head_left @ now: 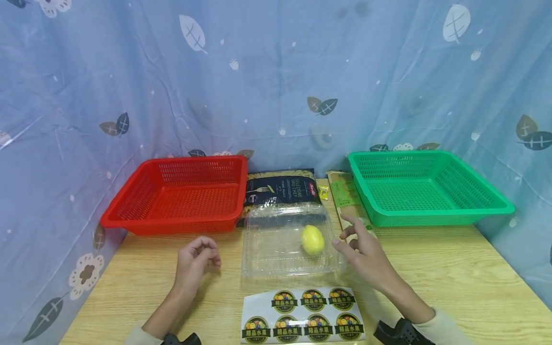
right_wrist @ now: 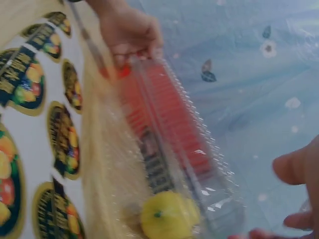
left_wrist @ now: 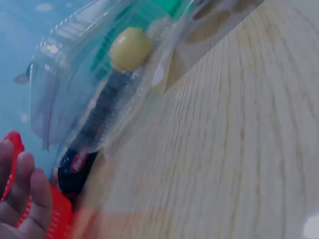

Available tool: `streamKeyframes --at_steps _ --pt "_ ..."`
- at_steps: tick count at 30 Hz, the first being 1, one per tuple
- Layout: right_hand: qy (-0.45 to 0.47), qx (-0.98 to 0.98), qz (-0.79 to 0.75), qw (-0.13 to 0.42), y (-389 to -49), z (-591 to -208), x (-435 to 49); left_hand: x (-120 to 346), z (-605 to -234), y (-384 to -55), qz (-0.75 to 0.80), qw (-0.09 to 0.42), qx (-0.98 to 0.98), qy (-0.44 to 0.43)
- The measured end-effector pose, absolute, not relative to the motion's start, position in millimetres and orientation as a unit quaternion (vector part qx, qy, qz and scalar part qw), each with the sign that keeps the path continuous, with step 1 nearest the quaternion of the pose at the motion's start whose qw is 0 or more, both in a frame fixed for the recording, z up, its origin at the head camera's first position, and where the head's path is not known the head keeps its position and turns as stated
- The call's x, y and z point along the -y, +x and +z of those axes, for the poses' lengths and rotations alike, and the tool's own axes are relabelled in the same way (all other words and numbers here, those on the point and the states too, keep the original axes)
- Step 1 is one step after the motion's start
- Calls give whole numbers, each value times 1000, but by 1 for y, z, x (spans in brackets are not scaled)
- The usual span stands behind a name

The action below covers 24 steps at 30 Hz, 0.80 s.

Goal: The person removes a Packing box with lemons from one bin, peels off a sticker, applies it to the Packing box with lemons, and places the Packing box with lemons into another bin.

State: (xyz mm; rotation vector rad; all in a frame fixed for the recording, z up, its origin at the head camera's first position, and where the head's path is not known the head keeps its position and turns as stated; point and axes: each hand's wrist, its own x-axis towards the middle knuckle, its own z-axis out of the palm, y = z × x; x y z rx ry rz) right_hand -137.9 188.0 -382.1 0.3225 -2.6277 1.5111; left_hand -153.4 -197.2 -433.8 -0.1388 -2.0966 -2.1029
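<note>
A yellow lemon (head_left: pixel 312 239) sits in the right part of a clear plastic box (head_left: pixel 269 264) in the middle of the table. Just right of the box, my right hand (head_left: pixel 364 251) hovers with its fingers spread and slightly bent, holding nothing. My left hand (head_left: pixel 196 263) is left of the box, its fingers loosely curled around nothing. The lemon (right_wrist: pixel 167 215) also shows through the box wall in the right wrist view. In front of the box lies a white sheet of round fruit stickers (head_left: pixel 303 315), blank at its upper left corner.
A red basket (head_left: pixel 172 223) stands at the back left and a green basket (head_left: pixel 440 218) at the back right. Between them lie a dark pasta bag (head_left: pixel 282 189), a small yellow packet (head_left: pixel 323 192) and a brown paper packet (head_left: pixel 345 191). A blue curtain (head_left: pixel 276 86) hangs behind.
</note>
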Motion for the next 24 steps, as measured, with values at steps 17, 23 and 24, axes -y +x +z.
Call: streamKeyframes --at_steps 17,23,24 --pt "340 756 557 51 -116 -389 -167 172 -416 -124 -535 108 729 -414" --pt "404 744 531 7 -110 -399 -156 160 -416 -116 -488 84 723 -482" --pt "412 748 521 -1 -110 -400 -155 159 -415 -115 -482 79 725 -485"
